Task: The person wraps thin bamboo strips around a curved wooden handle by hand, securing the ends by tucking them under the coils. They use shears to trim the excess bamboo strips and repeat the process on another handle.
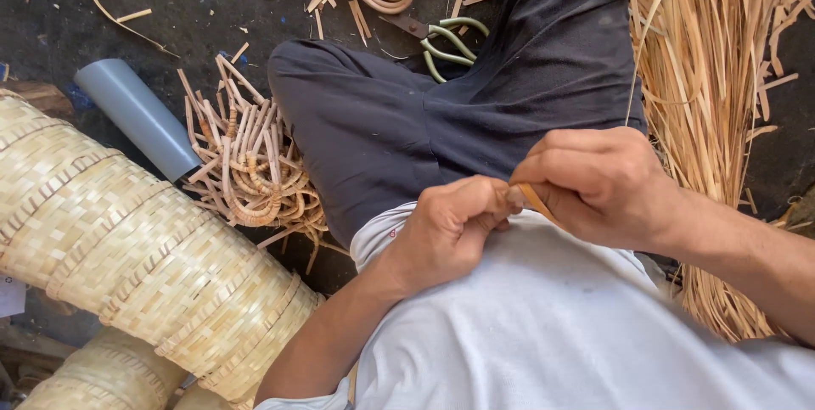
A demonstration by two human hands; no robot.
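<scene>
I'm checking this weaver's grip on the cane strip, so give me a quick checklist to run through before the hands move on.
1. Left hand pinching the cane strip: ok.
2. Right hand closed on the same strip: ok.
3. Strip free of splits: cannot tell, the fingers hide most of it.
4. Shears within sight: ok, on the floor beyond the knee.
5. Spare strips at hand: ok, a pile lies beside the right arm.
6. Woven baskets clear of the hands: ok, stacked apart.
</scene>
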